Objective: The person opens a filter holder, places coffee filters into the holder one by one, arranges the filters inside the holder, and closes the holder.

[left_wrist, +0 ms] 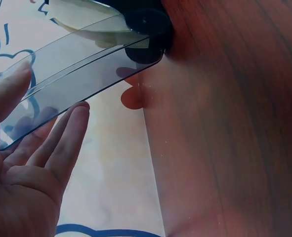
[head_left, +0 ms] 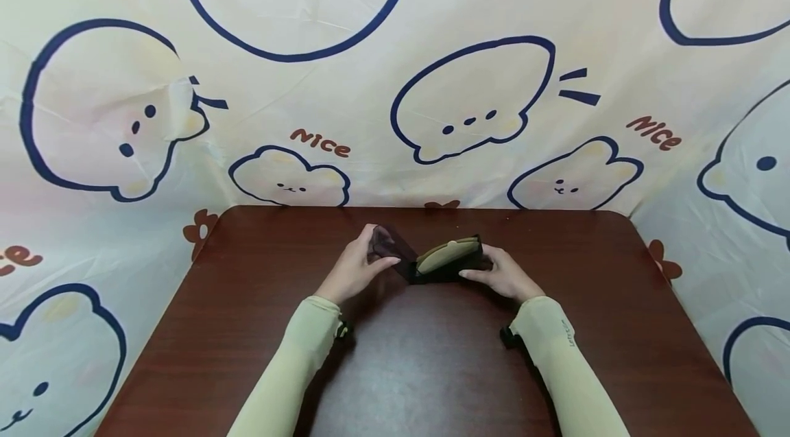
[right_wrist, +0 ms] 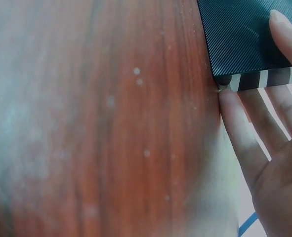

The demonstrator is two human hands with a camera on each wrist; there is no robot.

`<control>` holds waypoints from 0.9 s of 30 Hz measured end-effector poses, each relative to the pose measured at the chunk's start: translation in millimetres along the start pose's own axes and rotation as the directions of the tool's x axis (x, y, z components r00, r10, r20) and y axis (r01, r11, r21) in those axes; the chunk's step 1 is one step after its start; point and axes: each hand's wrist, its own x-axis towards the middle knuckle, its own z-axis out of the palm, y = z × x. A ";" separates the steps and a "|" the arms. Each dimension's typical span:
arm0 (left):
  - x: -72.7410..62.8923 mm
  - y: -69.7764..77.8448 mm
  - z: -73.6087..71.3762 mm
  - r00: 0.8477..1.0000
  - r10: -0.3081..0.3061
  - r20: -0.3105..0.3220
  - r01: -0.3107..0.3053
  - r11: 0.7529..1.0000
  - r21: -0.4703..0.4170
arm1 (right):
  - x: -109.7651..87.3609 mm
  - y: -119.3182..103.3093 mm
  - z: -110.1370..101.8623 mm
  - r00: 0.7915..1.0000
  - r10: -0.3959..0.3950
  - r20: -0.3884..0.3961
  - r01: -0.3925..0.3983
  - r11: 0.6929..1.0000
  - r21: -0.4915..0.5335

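Note:
A small black box (head_left: 446,275) with a see-through hinged lid (head_left: 397,252) is held toward the far side of the table, its lid tilted open to the left. Inside it shows a pale beige, round-edged piece (head_left: 443,256) whose kind I cannot tell. My left hand (head_left: 356,267) pinches the clear lid, thumb on one face and fingers on the other, as the left wrist view shows. With my right hand (head_left: 505,274) I grip the box's right end. In the right wrist view the thumb lies on its ribbed black face and the fingertips touch a slotted side.
A dark reddish-brown wooden table (head_left: 395,368) with rounded far corners lies under both arms. Behind it and at the sides hangs a pale cloth (head_left: 370,101) printed with cartoon outlines. Black straps (head_left: 509,337) sit at both wrists.

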 end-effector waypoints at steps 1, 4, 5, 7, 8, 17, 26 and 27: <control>0.3 -0.1 1.2 1.000 -0.001 0.003 0.001 1.000 -0.007 | -0.4 0.9 0.0 1.000 0.004 -0.001 -0.004 1.000 -0.003; 1.0 0.6 4.1 1.000 -0.006 0.006 0.006 1.000 -0.022 | -1.1 2.2 -0.3 1.000 0.002 -0.009 -0.002 1.000 -0.008; 1.1 1.1 4.8 1.000 -0.008 0.004 0.008 1.000 -0.024 | -1.0 2.2 -0.3 1.000 -0.004 -0.013 0.004 1.000 -0.014; 1.4 3.1 6.0 1.000 -0.017 0.002 0.017 0.999 -0.026 | -0.4 2.3 0.0 1.000 -0.015 -0.015 0.015 1.000 -0.018; 1.8 4.0 6.8 1.000 -0.020 0.002 0.020 1.000 -0.022 | -0.3 2.1 0.3 1.000 -0.021 -0.014 0.021 1.000 -0.022; 7.7 14.3 17.4 0.999 -0.045 -0.013 0.046 0.993 0.106 | 0.7 0.1 1.1 1.000 -0.017 -0.011 0.017 1.000 -0.001; 11.0 21.6 29.9 0.999 -0.005 -0.044 0.013 0.986 0.168 | 1.1 0.5 1.6 1.000 -0.024 -0.013 0.024 1.000 -0.015; 11.6 22.9 31.7 0.999 -0.003 -0.046 0.011 0.983 0.184 | 1.5 0.5 2.0 1.000 -0.026 -0.012 0.026 1.000 -0.012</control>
